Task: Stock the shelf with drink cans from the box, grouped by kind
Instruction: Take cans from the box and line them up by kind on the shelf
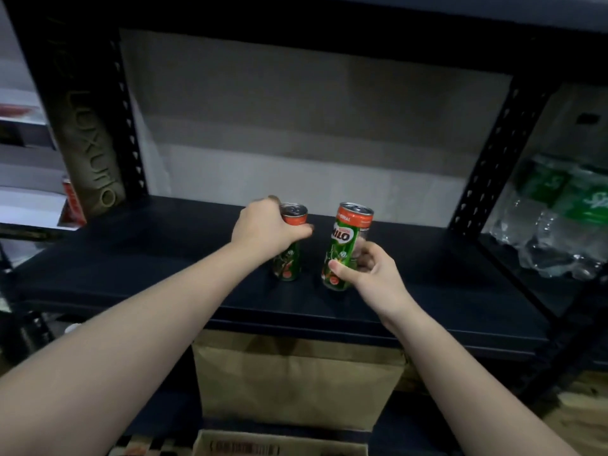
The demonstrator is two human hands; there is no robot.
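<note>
Two slim green Milo cans with orange top bands stand upright on the dark shelf board [131, 258]. My left hand [266, 230] grips the upper part of the left can [289, 263] from its left side. My right hand [365, 269] holds the lower half of the right can [345, 245], thumb across its front. The two cans are a short gap apart near the middle of the shelf. A cardboard box [279, 445] shows at the bottom edge, its contents hidden.
A brown cardboard flap [296, 383] hangs below the shelf's front edge. Black perforated uprights [131, 133] frame the bay. Wrapped clear bottles with green labels [559, 218] fill the bay to the right. A tall brown lettered box [88, 153] and a red can [70, 202] stand at the left.
</note>
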